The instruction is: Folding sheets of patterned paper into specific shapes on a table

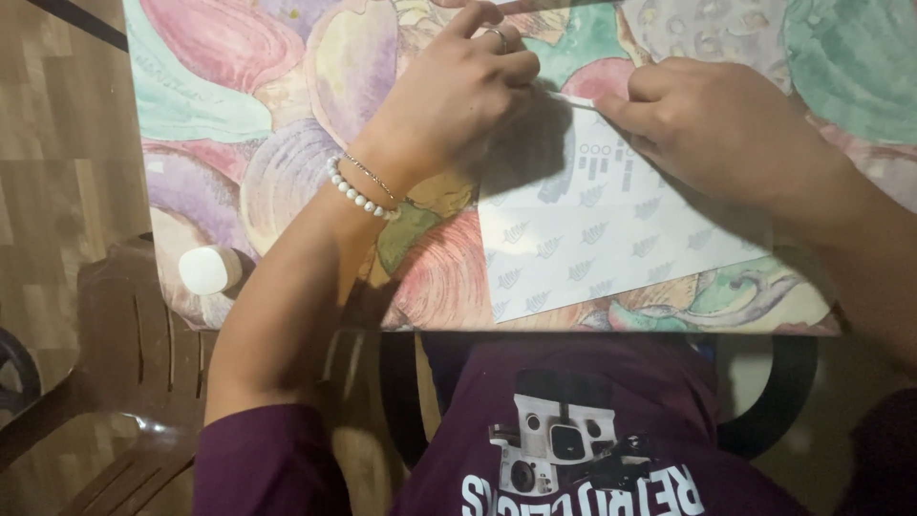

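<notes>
The person is sitting at a table covered with a floral watercolour-print cloth [239, 115] and is working on a white sheet of paper [611, 248] printed with pale leaf marks, which is lying flat on the cloth in front of them. The left hand [458, 91], wearing a ring and a pearl bracelet [358, 196], is curling its fingers down and pressing on the sheet's far edge, with the index finger reaching beyond it. The right hand [716, 119] is closing thumb and forefinger in a pinch on a narrow folded strip [578, 98] at that same far edge, just beside the left fingertips.

The strip is looking thin, so uneven pressure between the two hands is likely to be skewing the crease or tearing the edge. The near part of the sheet is lying unweighted close to the table's front edge, so a sideways tug may be sliding the whole sheet on the smooth cloth. A small white rounded case [210, 269] is sitting at the table's near left corner, close beside the left forearm; an elbow swing could be knocking it onto the brown plastic chair [124, 382] below
</notes>
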